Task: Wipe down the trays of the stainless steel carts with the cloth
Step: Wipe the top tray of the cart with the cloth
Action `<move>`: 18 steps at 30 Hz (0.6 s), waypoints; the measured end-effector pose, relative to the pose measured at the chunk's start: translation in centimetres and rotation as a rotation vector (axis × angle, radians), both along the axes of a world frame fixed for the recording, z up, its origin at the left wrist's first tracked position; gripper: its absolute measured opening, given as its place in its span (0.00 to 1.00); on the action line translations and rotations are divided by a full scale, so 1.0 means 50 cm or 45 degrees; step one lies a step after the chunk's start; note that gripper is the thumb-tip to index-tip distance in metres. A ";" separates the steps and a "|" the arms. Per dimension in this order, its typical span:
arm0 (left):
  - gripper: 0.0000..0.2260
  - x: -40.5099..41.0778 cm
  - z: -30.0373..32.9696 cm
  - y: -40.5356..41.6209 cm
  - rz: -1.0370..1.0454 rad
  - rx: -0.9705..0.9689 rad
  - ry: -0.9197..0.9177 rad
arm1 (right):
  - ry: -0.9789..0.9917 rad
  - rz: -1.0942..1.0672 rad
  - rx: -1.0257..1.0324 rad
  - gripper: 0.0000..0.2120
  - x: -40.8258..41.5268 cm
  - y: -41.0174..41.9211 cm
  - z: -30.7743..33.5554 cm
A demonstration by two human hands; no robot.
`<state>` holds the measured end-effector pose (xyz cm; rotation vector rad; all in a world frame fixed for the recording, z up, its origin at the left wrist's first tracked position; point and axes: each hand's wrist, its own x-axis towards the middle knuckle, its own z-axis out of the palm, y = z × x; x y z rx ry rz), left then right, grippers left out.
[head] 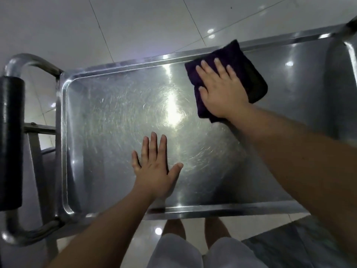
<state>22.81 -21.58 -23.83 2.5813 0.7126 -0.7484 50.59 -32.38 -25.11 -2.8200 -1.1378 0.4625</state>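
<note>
Where the view begins, at six o'clock, two bare legs (195, 231) in white shorts (185, 254) stand on the pale tiled floor (135, 20) just short of the tray's near rim. Beyond that rim, the tray (108, 117) of the steel cart fills the middle of the view, its scratched bottom throwing back a bright glare at its centre. On the near half of the tray, at about seven o'clock from the glare, the left hand (154, 171) lies flat on the metal, palm down, fingers straight and slightly spread, thumb out to the side, holding nothing. Farther off, at about one o'clock, the right hand (220, 91) presses flat on a folded dark purple cloth (249, 74), fingers straight and a little apart on top of it. The cloth lies on the tray bottom with its far corner up against the far rim. At nine o'clock the cart's tubular handle (25, 59) curves round beside the tray's short end, with a black grip (10, 142) sleeved over its outer bar.
</note>
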 end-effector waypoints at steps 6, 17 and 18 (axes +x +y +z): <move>0.39 -0.003 -0.001 0.000 -0.003 0.002 -0.003 | -0.022 -0.094 -0.016 0.30 0.063 0.086 -0.007; 0.37 -0.006 -0.009 0.003 0.018 -0.008 -0.004 | 0.109 0.341 0.095 0.29 -0.375 -0.167 0.001; 0.36 -0.007 -0.010 0.003 0.017 -0.017 -0.009 | 0.130 0.327 0.093 0.30 -0.413 -0.200 0.003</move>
